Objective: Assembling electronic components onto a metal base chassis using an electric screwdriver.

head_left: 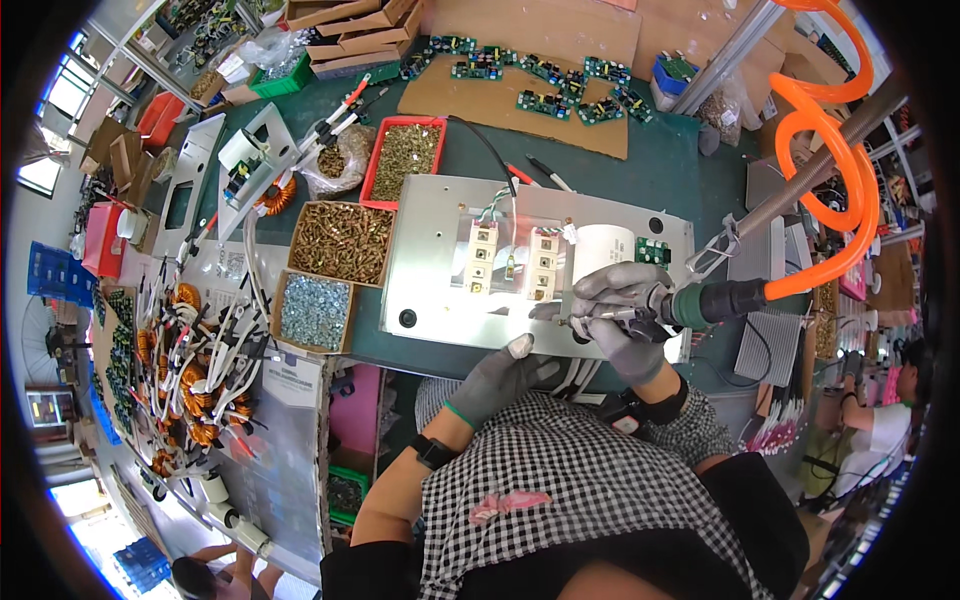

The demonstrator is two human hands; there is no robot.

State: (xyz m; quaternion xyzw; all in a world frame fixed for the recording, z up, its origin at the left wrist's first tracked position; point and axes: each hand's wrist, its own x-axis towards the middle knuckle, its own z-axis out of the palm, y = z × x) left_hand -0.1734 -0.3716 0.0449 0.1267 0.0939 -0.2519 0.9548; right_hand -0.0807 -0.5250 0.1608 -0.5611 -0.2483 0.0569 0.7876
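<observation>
My gloved right hand is wrapped round a pneumatic screwdriver. The tool lies almost level, its tip pointing left over the front right part of a silver metal plate. Beside these fingers stands a white cylindrical capacitor, partly covered by the glove. My left hand, also gloved, is at the plate's front edge with fingers apart and nothing visible in them. Two cream terminal blocks and a small green circuit board are mounted on the plate.
Left of the plate sit a box of brass-coloured screws, a box of silvery fasteners and a red tray. Circuit boards lie on cardboard behind. An orange coiled hose hangs at right. Wired copper coils crowd the left.
</observation>
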